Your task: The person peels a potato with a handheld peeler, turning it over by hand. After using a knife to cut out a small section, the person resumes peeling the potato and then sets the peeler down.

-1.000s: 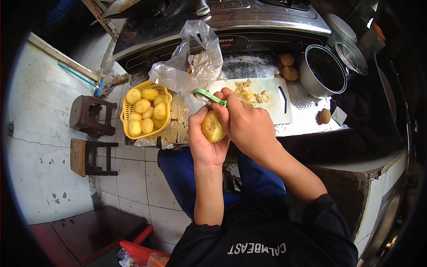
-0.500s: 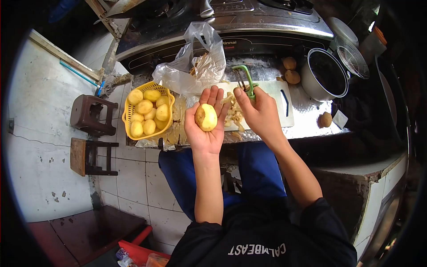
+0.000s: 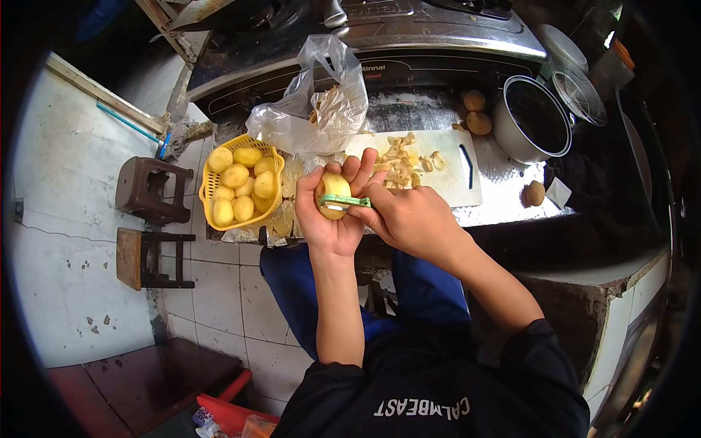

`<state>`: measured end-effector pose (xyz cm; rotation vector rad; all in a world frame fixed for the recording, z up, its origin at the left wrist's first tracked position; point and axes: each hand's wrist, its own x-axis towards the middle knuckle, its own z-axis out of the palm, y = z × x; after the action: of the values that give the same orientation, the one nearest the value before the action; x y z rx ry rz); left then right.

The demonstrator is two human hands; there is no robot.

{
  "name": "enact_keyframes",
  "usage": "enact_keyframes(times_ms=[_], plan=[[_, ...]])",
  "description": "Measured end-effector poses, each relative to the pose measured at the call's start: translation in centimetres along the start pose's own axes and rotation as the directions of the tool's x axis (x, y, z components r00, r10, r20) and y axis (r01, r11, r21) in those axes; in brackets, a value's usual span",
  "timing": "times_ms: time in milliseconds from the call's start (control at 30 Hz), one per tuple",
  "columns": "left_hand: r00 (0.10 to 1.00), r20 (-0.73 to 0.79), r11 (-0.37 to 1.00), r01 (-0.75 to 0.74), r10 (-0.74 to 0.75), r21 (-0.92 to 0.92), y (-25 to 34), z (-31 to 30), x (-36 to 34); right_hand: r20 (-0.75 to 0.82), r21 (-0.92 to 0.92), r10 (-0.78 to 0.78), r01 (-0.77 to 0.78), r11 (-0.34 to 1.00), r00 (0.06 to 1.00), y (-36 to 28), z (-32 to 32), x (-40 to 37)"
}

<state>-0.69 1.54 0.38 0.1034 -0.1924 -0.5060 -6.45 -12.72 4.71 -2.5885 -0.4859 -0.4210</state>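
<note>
My left hand (image 3: 332, 219) is wrapped round a partly peeled potato (image 3: 335, 187), palm up in front of the counter's edge. In my right hand (image 3: 409, 219) is a green peeler (image 3: 346, 201), its head lying across the potato. Just beyond my hands, potato peelings (image 3: 398, 162) are heaped on a white cutting board (image 3: 456, 175). To the left, a yellow basket (image 3: 207, 191) holds several peeled potatoes (image 3: 235, 176).
A clear plastic bag (image 3: 310, 120) lies behind the basket, before the stove (image 3: 438, 40). On the right are a pot (image 3: 507, 131), a strainer (image 3: 577, 91) and unpeeled potatoes (image 3: 478, 123). Two stools (image 3: 150, 190) stand on the left floor.
My right hand has come down and left from over the board, bringing the peeler onto the potato. The fingers of my left hand have curled more around the potato.
</note>
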Motion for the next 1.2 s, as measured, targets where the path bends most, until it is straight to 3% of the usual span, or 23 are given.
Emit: enact_keyframes(times_ms=[267,333,433,467,533,600,633,733,800,867,933,1000,1067,1133,1200], plan=[[1.000,0.006,0.997,-0.002,0.001,0.080,-0.5,1.7,-0.9,-0.076,0.032,0.070,-0.068,0.997,0.995,-0.3,-0.7,1.5],[0.987,-0.147,0.977,-0.029,0.061,0.212,-0.7,2.9,-1.0,-0.068,0.032,0.087,-0.085,0.996,0.994,-0.4,-0.8,1.6],[0.986,-0.129,0.950,-0.063,0.107,0.307,-1.4,3.8,-0.6,-0.061,0.000,0.144,-0.144,0.990,0.988,-0.9,-0.6,2.0],[0.976,-0.151,0.921,-0.090,0.158,0.380,-1.6,4.1,-0.5,-0.126,0.053,0.180,-0.175,0.983,0.976,-0.9,-0.2,2.2],[0.983,-0.106,0.941,-0.110,0.151,0.319,-1.7,3.7,-0.1,-0.188,0.107,0.217,-0.200,0.974,0.958,-0.6,0.4,2.4],[0.987,-0.060,0.957,-0.131,0.151,0.260,-1.5,3.0,0.2,-0.175,0.454,0.396,-0.283,0.845,0.901,0.0,0.7,2.9],[0.985,-0.107,0.966,-0.107,0.135,0.236,-1.4,2.6,0.2,-0.085,0.564,0.514,-0.384,0.731,0.854,0.0,0.1,3.1],[0.956,-0.245,0.947,-0.079,0.161,0.313,-1.1,1.9,0.4,-0.084,0.443,0.519,-0.434,0.784,0.851,1.3,0.1,2.7],[0.914,-0.311,0.848,-0.063,0.261,0.527,-0.7,1.0,0.5,-0.117,0.466,0.495,-0.392,0.793,0.861,1.8,0.2,2.4],[0.913,-0.313,0.852,-0.065,0.261,0.520,-0.7,0.6,0.5,-0.121,0.472,0.457,-0.354,0.807,0.881,1.9,0.2,2.1],[0.909,-0.260,0.715,-0.057,0.326,0.697,-0.7,0.4,0.9,-0.114,0.526,0.468,-0.346,0.777,0.876,2.3,0.7,1.9],[0.908,-0.262,0.689,-0.040,0.327,0.723,-0.6,0.3,1.4,-0.071,0.468,0.474,-0.390,0.793,0.878,2.3,0.9,1.8],[0.941,-0.301,0.786,0.068,0.154,0.615,-0.5,0.0,1.8,0.007,0.489,0.460,-0.404,0.773,0.888,1.8,0.9,1.7],[0.942,-0.319,0.803,0.112,0.101,0.585,-0.7,0.9,2.0,0.078,0.503,0.448,-0.423,0.753,0.891,2.0,1.1,1.6],[0.949,-0.305,0.837,0.099,0.084,0.538,-0.5,0.9,1.7,0.295,0.769,0.512,-0.518,0.374,0.807,2.3,2.0,1.3]])
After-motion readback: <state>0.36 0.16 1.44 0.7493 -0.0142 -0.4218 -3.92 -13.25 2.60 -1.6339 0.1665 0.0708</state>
